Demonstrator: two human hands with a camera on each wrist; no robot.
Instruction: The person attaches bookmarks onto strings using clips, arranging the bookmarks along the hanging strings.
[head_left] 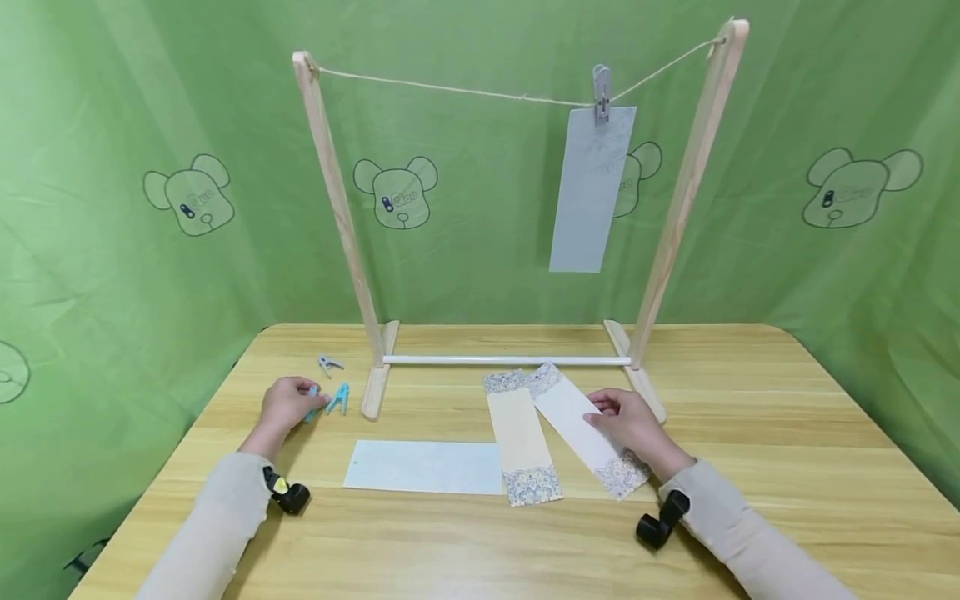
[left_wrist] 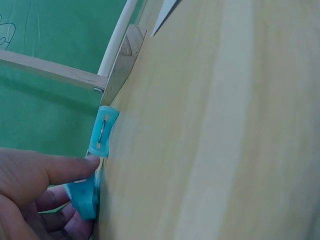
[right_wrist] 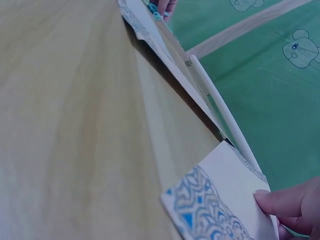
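Observation:
My left hand (head_left: 287, 403) pinches a blue clothespin (left_wrist: 84, 196) between thumb and fingers at the table's left. Another blue clothespin (head_left: 339, 398) stands just beyond the fingertips, and a grey clothespin (head_left: 328, 364) lies farther back. My right hand (head_left: 628, 423) grips the right edge of a white paper card (head_left: 573, 417) with blue lace-like patterned ends, thumb on top. In the right wrist view its patterned end (right_wrist: 205, 210) faces the camera. Next to it are a cream card (head_left: 520, 429) with similar ends and a plain pale blue card (head_left: 423, 467), partly under the cream one.
A wooden stand with a left post (head_left: 333, 192), a right post (head_left: 690, 192) and a white crossbar (head_left: 502, 361) rises at the back. From its string (head_left: 450, 87) a pale card (head_left: 592, 192) hangs by a grey clothespin (head_left: 602, 93). A green curtain (head_left: 480, 275) surrounds the table.

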